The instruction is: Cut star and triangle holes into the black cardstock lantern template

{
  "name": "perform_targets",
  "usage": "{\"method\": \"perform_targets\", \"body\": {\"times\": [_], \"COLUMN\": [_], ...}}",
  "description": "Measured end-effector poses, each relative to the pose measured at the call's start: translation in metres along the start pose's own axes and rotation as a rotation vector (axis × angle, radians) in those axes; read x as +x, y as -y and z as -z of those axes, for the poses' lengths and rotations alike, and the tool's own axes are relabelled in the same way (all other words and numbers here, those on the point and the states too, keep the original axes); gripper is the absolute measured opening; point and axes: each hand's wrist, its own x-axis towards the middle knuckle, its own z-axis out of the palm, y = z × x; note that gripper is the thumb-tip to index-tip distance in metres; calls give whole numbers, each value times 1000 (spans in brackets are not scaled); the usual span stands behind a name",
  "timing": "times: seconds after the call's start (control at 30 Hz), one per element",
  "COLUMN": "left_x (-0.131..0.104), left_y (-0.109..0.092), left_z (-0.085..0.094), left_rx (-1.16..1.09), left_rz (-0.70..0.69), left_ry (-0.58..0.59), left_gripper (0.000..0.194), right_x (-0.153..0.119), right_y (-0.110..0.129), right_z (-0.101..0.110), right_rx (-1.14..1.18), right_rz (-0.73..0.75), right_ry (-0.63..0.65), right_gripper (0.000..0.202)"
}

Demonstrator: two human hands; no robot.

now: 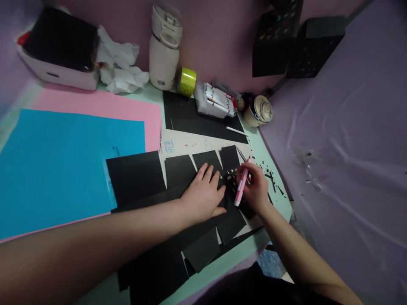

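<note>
Steadying the black paper (229, 222), my left hand (203, 197) lies flat, fingers spread, grasping nothing! My right hand (255, 186) grips the pink pen (242, 185), tilted over the paper's right side, a metal point (242, 155) just beyond. 1 danger: should my left palm ease off, the paper could slip and that point might nick it.

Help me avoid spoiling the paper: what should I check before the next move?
1. Left hand laid flat on the black paper: ok.
2. Pink pen-like tool held in the right hand: ok.
3. Which end of that tool is its working tip: cannot tell.
4. Table free of black scraps: not ok, they lie scattered beyond the right hand.
5. White bottle upright, away from both hands: ok.
</note>
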Motion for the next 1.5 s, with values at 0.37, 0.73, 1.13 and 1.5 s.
{"method": "perform_targets", "body": {"times": [0.37, 0.73, 1.13, 1.5], "left_x": [1, 5, 3, -1], "left_y": [2, 2, 2, 0], "left_z": [-2, 4, -1, 16], "left_rx": [19, 77, 100, 189], "left_rz": [28, 4, 81, 16], "left_ry": [-34, -44, -49, -182], "left_gripper": [71, 72, 76, 33], "right_x": [-25, -44, -38, -36], "right_y": [0, 19, 15, 11], "right_z": [5, -7, -3, -4], "right_rx": [90, 240, 318, 415], "right_rz": [-319, -508, -542, -541], "right_ry": [-218, -195, -190, -264], "right_gripper": [22, 20, 18, 23]}}
